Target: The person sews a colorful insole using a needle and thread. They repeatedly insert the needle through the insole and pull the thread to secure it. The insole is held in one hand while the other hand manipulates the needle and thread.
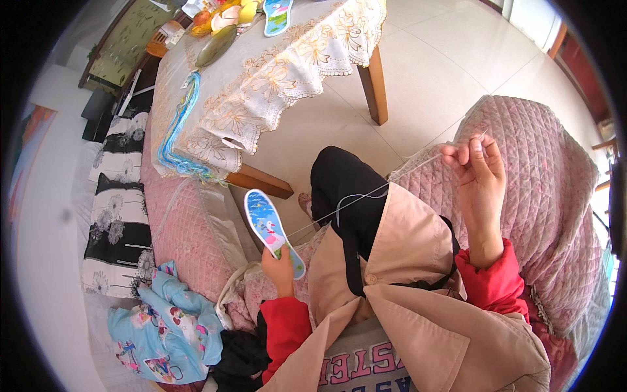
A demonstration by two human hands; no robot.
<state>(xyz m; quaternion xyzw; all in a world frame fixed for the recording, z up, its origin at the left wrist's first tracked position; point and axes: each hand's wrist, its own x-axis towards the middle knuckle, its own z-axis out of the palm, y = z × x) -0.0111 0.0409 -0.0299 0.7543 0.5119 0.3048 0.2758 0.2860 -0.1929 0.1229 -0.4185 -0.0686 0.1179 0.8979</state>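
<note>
My left hand point(278, 269) grips the lower part of a shoe insole point(267, 218) stitched with a white bird on blue and green. A pale thread point(362, 197) runs from the insole across my lap to my right hand point(477, 161), raised at the right. Between its thumb and fingers my right hand pinches a thin needle point(483, 133), whose tip points up. A bundle of blue, green and yellow embroidery threads point(179, 132) lies along the near left edge of the table. Another patterned insole point(278, 17) rests at the table's far edge.
A lace-trimmed cloth covers the table point(274, 73), whose wooden legs point(374, 88) stand ahead. On it are a dark green oval object point(216, 46) and fruit point(201, 18). Pink quilted covers point(534, 171) lie on both sides; light blue printed fabric point(186, 323) is heaped at the left.
</note>
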